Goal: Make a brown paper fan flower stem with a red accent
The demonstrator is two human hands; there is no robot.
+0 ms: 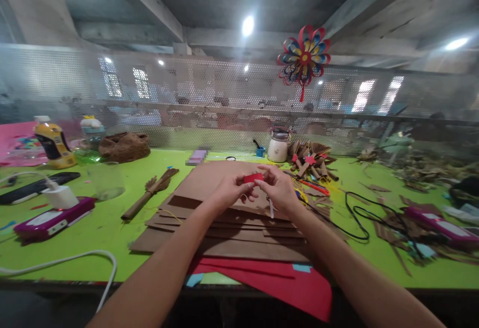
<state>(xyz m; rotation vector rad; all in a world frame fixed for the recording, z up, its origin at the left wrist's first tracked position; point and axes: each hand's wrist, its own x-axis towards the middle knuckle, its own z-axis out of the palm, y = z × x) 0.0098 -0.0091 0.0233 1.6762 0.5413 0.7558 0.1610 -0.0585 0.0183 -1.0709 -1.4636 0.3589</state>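
A small red piece of paper (253, 178) is pinched between my two hands, above a stack of brown paper sheets (213, 183). My left hand (229, 191) grips its left side with thumb and fingers. At its right edge, the thumb and fingertips of my right hand (280, 188) are closed on it. Below my right hand a thin white strip (271, 209) shows; whether I hold it is unclear. Larger red sheets (269, 280) stick out from under the brown stack at the table's front edge.
A rolled brown paper piece (147, 195) lies left of the stack. Behind stand a white jar (278, 147) and several brown paper bundles with red stars (310, 160). A black cable (355, 213) curls on the right. Purple power strips (56, 220) and a clear cup (107, 182) also occupy the table.
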